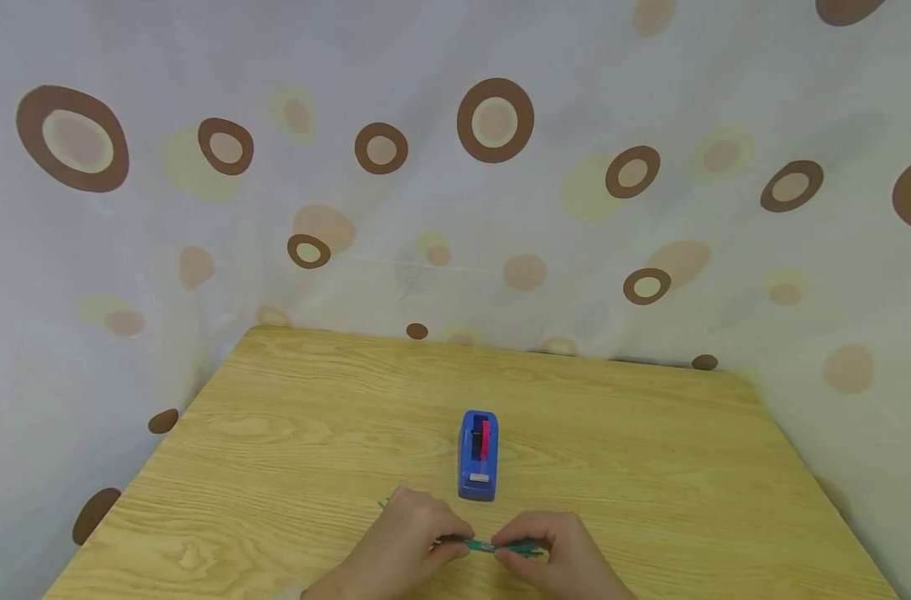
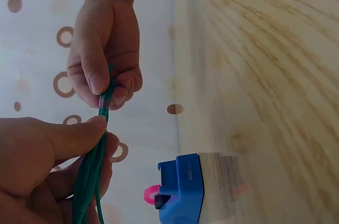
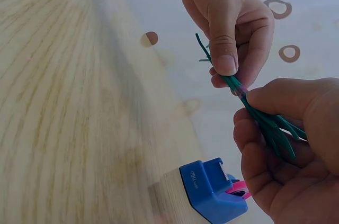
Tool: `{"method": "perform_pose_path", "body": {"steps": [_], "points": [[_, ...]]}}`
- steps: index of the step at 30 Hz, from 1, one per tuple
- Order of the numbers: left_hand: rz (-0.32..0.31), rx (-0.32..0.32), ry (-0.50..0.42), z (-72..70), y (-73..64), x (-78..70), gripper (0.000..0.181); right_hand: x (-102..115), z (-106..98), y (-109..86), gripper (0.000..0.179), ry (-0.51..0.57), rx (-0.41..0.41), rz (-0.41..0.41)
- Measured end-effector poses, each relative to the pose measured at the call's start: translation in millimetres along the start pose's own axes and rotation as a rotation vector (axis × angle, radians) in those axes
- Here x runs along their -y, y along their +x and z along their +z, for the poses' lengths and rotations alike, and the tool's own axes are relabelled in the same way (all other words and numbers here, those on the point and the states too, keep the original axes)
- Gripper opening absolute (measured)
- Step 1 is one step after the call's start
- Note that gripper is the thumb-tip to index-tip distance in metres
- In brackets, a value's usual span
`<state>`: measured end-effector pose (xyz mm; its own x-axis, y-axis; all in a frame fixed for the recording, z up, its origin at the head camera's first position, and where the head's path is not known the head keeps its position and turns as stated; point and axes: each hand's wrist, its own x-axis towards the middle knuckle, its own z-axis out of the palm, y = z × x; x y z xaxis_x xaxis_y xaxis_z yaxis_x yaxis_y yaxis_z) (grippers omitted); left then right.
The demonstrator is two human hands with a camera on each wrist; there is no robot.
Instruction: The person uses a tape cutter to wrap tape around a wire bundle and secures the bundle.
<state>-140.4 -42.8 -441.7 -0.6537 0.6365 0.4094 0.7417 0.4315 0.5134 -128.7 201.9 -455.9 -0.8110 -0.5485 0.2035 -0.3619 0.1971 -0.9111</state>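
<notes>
Both hands hold a bundle of thin green strands [image 1: 482, 547] level between them, low over the near part of the table. My left hand [image 1: 402, 537] pinches one side between thumb and fingers, with strand ends poking out past it. On the other side, my right hand [image 1: 563, 550] pinches the bundle close to its short, splayed ends [image 3: 278, 134]. A band of clear tape [image 3: 239, 91] wraps the strands in the small gap between the two thumbs. In the left wrist view, the longer part of the strands [image 2: 90, 176] runs through the left palm.
A blue tape dispenser [image 1: 478, 490] with a pink tape core [image 1: 486, 440] stands on the wood-grain table [image 1: 312, 417], just beyond the hands. Behind the table and along both its sides hangs a pale curtain [image 1: 440, 200] with brown rings and dots.
</notes>
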Motion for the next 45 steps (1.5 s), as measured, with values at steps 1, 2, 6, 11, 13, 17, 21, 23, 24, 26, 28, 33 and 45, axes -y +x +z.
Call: {"method": "perform_pose_path", "body": {"steps": [1, 2, 6, 11, 13, 17, 21, 23, 24, 26, 28, 33, 45], "points": [[-0.003, 0.007, 0.001, -0.5, -0.8, 0.2, 0.011, -0.3, 0.2, -0.1, 0.012, -0.002, 0.004, 0.008], [-0.01, 0.016, -0.002, -0.9, -1.4, 0.4, 0.011, -0.8, 0.5, -0.1, 0.012, -0.002, 0.008, 0.012], [-0.014, 0.041, -0.014, -0.5, -3.6, 3.0, 0.01, -4.4, 2.0, -0.1, 0.009, -0.027, 0.015, -0.025], [0.002, 0.066, -0.044, 2.5, -7.0, 7.4, 0.009, -9.2, 4.8, -0.2, 0.008, -0.045, 0.024, -0.049], [-0.03, 0.102, -0.085, 3.2, -8.7, 8.3, 0.009, -10.7, 5.9, -0.6, 0.009, -0.033, 0.035, -0.031], [-0.144, 0.197, -0.19, 3.3, -12.3, 9.9, 0.009, -14.4, 7.6, -1.7, 0.01, -0.01, 0.062, 0.016], [-0.21, 0.245, -0.282, 4.2, -14.6, 12.5, 0.009, -18.2, 8.7, -3.3, 0.01, 0.007, 0.083, 0.035], [-0.228, 0.266, -0.342, 5.1, -15.3, 14.2, 0.009, -19.7, 9.2, -4.3, 0.01, 0.023, 0.1, 0.048], [-0.238, 0.278, -0.38, 5.6, -15.6, 15.2, 0.01, -20.4, 9.4, -4.9, 0.01, 0.032, 0.112, 0.054], [-0.263, 0.302, -0.454, 6.7, -16.4, 16.9, 0.011, -22.4, 9.9, -5.8, 0.01, 0.033, 0.134, 0.05], [-0.287, 0.318, -0.517, 8.1, -17.3, 18.4, 0.012, -24.5, 10.4, -6.4, 0.009, 0.033, 0.149, 0.037], [-0.296, 0.324, -0.553, 10.4, -19.3, 21.6, 0.011, -28.6, 10.3, -7.3, 0.009, 0.048, 0.168, 0.023], [-0.298, 0.37, -0.551, 14.4, -24.1, 27.5, 0.01, -30.3, 11.5, -7.7, 0.013, 0.136, 0.241, 0.118]]}}
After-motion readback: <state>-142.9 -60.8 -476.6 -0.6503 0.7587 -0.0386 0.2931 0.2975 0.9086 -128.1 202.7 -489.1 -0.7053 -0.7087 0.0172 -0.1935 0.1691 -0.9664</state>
